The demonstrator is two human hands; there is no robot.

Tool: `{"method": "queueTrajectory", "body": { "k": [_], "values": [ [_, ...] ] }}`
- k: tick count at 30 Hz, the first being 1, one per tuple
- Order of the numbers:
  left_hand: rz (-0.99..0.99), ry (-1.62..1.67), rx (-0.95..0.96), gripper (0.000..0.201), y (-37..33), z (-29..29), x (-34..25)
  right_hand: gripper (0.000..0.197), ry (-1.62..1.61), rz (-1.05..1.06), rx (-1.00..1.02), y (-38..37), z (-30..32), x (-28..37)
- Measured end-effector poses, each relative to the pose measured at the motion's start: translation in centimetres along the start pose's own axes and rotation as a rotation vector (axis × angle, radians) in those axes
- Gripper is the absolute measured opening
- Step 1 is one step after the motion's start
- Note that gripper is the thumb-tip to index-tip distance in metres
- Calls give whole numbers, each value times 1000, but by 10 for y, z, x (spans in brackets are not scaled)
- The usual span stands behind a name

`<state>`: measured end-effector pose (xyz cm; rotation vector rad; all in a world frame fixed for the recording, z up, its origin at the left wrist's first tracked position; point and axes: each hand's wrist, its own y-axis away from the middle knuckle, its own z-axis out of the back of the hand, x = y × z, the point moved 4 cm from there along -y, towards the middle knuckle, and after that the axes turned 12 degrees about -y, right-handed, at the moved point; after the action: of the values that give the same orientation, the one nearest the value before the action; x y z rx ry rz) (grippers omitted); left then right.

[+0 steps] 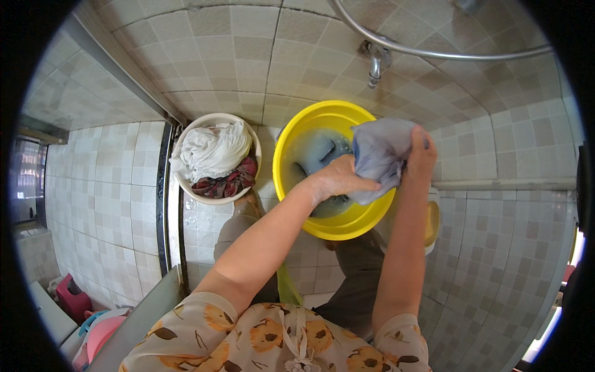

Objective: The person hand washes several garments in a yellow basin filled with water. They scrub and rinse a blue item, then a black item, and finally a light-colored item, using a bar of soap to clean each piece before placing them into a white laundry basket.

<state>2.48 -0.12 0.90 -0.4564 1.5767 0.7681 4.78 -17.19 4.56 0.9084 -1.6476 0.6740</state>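
A wet grey-blue cloth (381, 146), bunched and creased, is held up between my two hands over the right side of a yellow tub (291, 124). My left hand (343, 177) is closed on the cloth's lower left part, thumb pointing right. Gripping its right edge is my right hand (421, 152), with fingers bent over the top. Cloudy water (316, 146) fills the bottom of the tub, and dark blue clothing (333, 155) lies partly under it. What kind of garment the grey-blue cloth is, I cannot tell.
Left of the tub, a white basin (180, 177) holds white cloth (214, 149) and a dark red patterned cloth (232, 180). A metal tap (375, 65) and a shower hose (446, 56) are on the tiled wall. A raised door sill (173, 223) runs along the left.
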Motion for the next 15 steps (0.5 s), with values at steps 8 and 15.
{"method": "queueTrajectory", "body": {
  "k": [8,15],
  "values": [
    [137,690,-18,41,0,2,9,31,-219,-67,-30,-8,34,11],
    [-47,1538,-305,38,-14,9,37,18,634,501,358,101,-59,5]
  ]
}}
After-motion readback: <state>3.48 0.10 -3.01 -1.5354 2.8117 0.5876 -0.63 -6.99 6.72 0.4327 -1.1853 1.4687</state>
